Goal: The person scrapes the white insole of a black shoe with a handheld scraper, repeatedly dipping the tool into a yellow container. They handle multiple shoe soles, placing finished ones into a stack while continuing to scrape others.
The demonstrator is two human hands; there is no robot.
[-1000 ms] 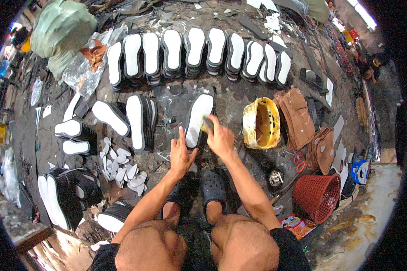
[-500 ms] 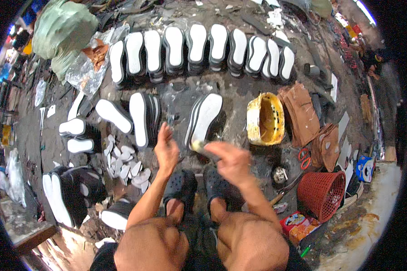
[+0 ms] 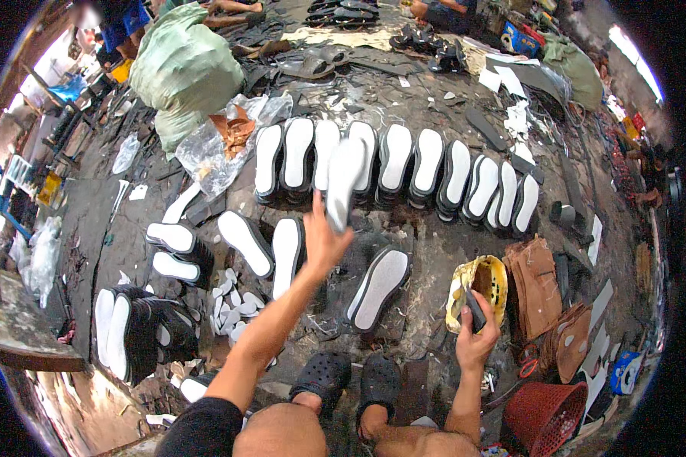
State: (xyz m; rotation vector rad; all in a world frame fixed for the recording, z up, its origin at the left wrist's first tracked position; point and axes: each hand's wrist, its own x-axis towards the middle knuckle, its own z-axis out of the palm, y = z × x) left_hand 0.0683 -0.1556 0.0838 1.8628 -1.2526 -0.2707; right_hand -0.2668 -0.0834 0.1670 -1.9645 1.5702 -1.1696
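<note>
My left hand (image 3: 328, 241) reaches forward, its fingers closed on the lower end of a white-faced shoe sole (image 3: 345, 179), blurred, over the row of soles. On the floor below lies another sole (image 3: 379, 288), dark-edged with a greyish-white face. My right hand (image 3: 478, 335) is at the yellow tub (image 3: 457, 295), gripping a dark, flat-looking tool (image 3: 476, 312) at its near rim. The tool's far end and the tub's contents cannot be made out clearly. Left of the single sole stands a sole stack (image 3: 286, 251), partly behind my left forearm.
A row of stacked soles (image 3: 395, 156) spans the floor ahead. More soles (image 3: 117, 335) and white cut pieces (image 3: 229, 308) lie to the left. Brown sheets (image 3: 533, 278), orange-handled scissors (image 3: 527, 367) and a red basket (image 3: 549, 407) are at right. Other people's limbs show at the far edge.
My left hand has gone from beside the near soles to over the row, now with a sole. My right hand has moved from the near sole to the yellow tub. The view has tilted up.
</note>
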